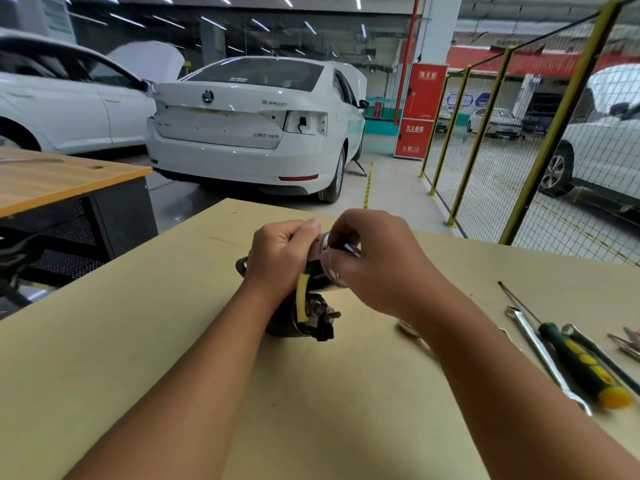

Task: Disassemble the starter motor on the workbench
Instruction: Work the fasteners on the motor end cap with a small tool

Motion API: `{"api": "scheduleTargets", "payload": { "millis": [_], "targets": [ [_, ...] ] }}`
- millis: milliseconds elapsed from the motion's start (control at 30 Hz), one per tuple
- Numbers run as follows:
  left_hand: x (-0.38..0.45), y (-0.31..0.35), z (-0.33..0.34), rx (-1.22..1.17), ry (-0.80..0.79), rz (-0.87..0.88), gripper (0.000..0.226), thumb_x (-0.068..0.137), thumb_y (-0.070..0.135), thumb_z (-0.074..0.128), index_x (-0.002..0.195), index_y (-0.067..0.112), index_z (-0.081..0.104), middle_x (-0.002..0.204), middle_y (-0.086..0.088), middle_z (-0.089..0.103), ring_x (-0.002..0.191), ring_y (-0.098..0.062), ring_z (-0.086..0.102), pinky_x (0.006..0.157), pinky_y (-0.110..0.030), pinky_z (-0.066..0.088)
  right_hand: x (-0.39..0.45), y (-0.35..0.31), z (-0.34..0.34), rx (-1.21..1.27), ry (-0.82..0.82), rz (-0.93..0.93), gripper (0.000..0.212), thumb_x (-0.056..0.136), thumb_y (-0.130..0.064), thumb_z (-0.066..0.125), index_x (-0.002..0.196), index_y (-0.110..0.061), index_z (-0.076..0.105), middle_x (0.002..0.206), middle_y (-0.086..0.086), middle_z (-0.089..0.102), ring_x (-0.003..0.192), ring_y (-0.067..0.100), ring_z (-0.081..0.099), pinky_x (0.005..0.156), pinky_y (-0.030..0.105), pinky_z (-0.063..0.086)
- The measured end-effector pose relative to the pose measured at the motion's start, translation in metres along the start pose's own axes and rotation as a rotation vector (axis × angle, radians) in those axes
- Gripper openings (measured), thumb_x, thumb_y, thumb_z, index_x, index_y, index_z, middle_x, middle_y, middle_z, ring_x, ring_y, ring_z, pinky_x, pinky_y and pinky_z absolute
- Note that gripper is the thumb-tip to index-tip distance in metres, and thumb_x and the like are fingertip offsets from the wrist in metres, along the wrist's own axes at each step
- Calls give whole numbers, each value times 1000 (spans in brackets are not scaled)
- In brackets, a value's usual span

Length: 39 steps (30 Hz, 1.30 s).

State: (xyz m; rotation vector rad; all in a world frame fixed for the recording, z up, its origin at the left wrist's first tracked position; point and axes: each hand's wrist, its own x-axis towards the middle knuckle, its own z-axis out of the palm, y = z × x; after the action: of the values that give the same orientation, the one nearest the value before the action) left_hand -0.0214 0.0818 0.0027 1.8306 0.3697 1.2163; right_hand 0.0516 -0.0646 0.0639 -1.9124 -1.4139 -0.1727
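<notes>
The starter motor [304, 320] lies in the middle of the beige workbench [138, 341], a dark body with a yellow lead and a black connector on its near end. My left hand [280, 258] is wrapped around its upper left side. My right hand [377, 261] grips the shiny silver cylinder [329, 242] at the motor's top, fingers curled around its end. Most of the motor's far part is hidden behind both hands.
To the right on the bench lie a long spanner [543, 355], a green and yellow screwdriver [585, 365], a thin rod and more metal tools at the edge. Another metal tool [410, 332] peeks from under my right forearm. A second bench stands left; cars and a yellow mesh fence beyond.
</notes>
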Motion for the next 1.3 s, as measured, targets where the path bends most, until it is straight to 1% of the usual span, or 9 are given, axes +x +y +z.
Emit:
{"api": "scheduleTargets", "payload": {
  "millis": [100, 200, 333, 500, 667, 800, 1000, 1200, 1300],
  "targets": [
    [1, -2, -1, -3, 10, -4, 52, 96, 35, 55, 57, 4, 42, 55, -10, 35, 56, -20, 36, 56, -42, 36, 6, 1, -3, -134, -1, 15, 36, 92, -48, 61, 72, -18, 62, 67, -3, 58, 64, 16, 55, 51, 30, 38],
    [2, -3, 1, 2, 26, -5, 53, 96, 34, 55, 57, 2, 39, 56, -5, 32, 57, -19, 32, 55, -43, 31, 7, 1, 1, -201, -73, 18, 47, 103, -43, 47, 64, -18, 48, 64, 1, 50, 62, 21, 49, 52, 35, 31],
    [3, -3, 1, 3, 18, -7, 52, 97, 33, 55, 56, 8, 37, 56, -2, 31, 56, -18, 31, 57, -36, 27, 2, -3, 5, -269, -85, -35, 43, 105, -39, 42, 65, -23, 39, 67, 0, 48, 61, 19, 48, 51, 35, 28],
    [3, -2, 1, 4, 14, 3, 51, 98, 32, 55, 53, 17, 35, 55, -1, 31, 56, -18, 30, 58, -34, 27, 5, -3, -1, -217, -44, -56, 28, 96, -33, 57, 76, -14, 60, 71, 1, 56, 68, 23, 55, 56, 39, 46],
    [2, -3, 1, -5, 13, -10, 51, 97, 33, 54, 54, 14, 36, 55, 0, 31, 57, -18, 31, 58, -37, 28, 2, -4, 11, -254, -59, 11, 37, 102, -43, 45, 73, -21, 49, 75, 0, 54, 69, 24, 54, 55, 35, 40],
    [2, -1, 0, 20, 5, 5, 53, 102, 27, 54, 57, 1, 43, 56, -11, 36, 57, -20, 35, 56, -39, 30, 4, -7, 2, -126, -44, 3, 9, 93, -33, 63, 91, -25, 60, 89, -7, 60, 85, 19, 58, 67, 39, 52],
    [2, -2, 0, 24, 16, 19, 53, 101, 26, 54, 57, 0, 41, 56, -9, 32, 57, -19, 33, 56, -40, 30, 1, -10, 11, -240, -7, 92, 38, 101, -50, 46, 78, -21, 54, 76, -1, 55, 69, 22, 54, 56, 34, 38],
    [4, -5, 0, 6, 3, 13, 53, 99, 30, 54, 57, 1, 39, 57, -14, 33, 56, -22, 32, 55, -47, 35, 5, -4, -1, -92, -44, 29, 13, 91, -33, 69, 86, -25, 61, 85, -12, 58, 79, 9, 55, 63, 26, 47],
    [6, -5, 0, -14, 7, 0, 50, 99, 30, 54, 66, -7, 58, 62, -28, 51, 59, -38, 50, 63, -53, 50, 7, -5, 0, -64, -14, 49, 24, 90, -47, 67, 81, -25, 62, 78, -11, 60, 73, 7, 56, 58, 27, 45]
  ]
}}
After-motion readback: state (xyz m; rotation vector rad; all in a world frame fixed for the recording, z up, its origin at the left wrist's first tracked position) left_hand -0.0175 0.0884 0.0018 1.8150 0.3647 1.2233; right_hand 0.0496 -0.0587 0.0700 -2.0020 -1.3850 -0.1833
